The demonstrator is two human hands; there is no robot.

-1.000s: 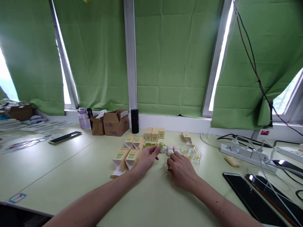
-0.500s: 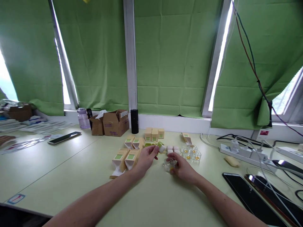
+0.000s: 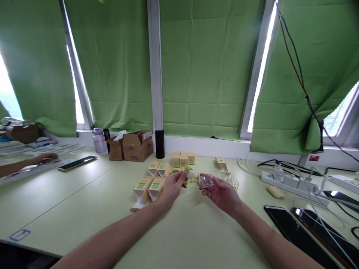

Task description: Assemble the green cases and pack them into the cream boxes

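My left hand (image 3: 173, 185) is closed, pinching a small green-and-white cap-like piece (image 3: 189, 172) between thumb and fingers. My right hand (image 3: 224, 194) is turned palm up, its fingers curled under a small clear cup (image 3: 206, 181) that lies tilted on its side. Behind that hand stand several more clear cups (image 3: 230, 179) with yellow centres, partly covered by it. Tiny yellow pieces (image 3: 193, 179) rest on the table between my hands. Left of my left hand lie small kraft boxes with green labels (image 3: 142, 185), their flaps open.
Upright kraft boxes (image 3: 179, 160) stand farther back, and one open box (image 3: 221, 164) lies to their right. Cardboard cartons (image 3: 137, 145) and a black cylinder (image 3: 159, 144) are near the wall. Phones (image 3: 294, 228) and a power strip (image 3: 291, 185) with cables occupy the right. Another person's hand (image 3: 46, 157) is at far left.
My right hand has turned palm up, lifting the clear cup off the table and tipping it. My left hand barely moves. At far left, another person's hand reaches farther in over papers.
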